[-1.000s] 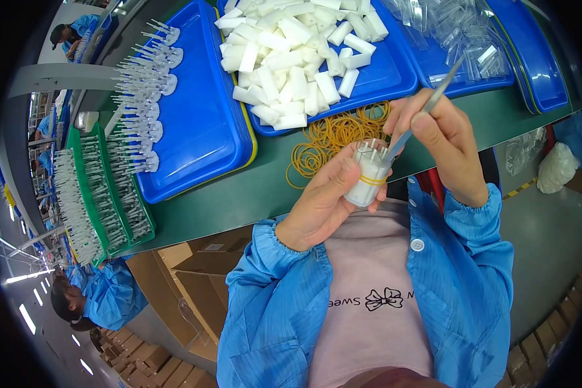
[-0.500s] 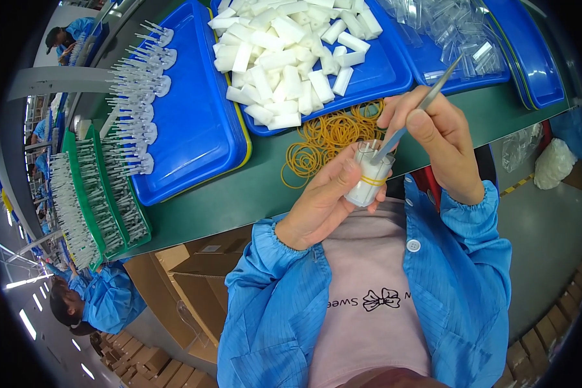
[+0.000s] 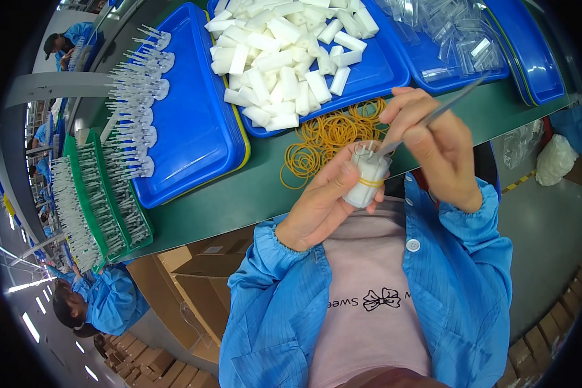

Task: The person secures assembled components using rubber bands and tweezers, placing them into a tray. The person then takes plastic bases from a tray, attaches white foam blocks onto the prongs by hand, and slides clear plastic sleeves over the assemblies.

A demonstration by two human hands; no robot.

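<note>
My left hand (image 3: 323,202) is wrapped round a bundle of white blocks and clear plastic pieces (image 3: 366,180), bound with a yellow rubber band (image 3: 370,183). Between the fingers of my right hand (image 3: 438,139) is a pair of tweezers (image 3: 451,103), slim, grey and slightly blurred. Their lower end reaches the open top of the bundle, among its clear edges; the exact contact is hard to see. Just beyond my hands lies a heap of yellow rubber bands (image 3: 333,132) on the green table (image 3: 207,216).
White foam-like blocks (image 3: 271,61) fill a blue tray (image 3: 385,68) at the back. Clear plastic pieces (image 3: 462,45) lie in another blue tray. Left, white stemmed parts (image 3: 139,97) line a blue tray (image 3: 194,123) beside a green rack (image 3: 87,194). Cardboard boxes (image 3: 200,284) stand below; co-workers (image 3: 103,297) sit left.
The tweezers have tilted flatter, their upper end swinging to the right. My right hand has turned a little, while my left hand still grips the bundle in nearly the same place.
</note>
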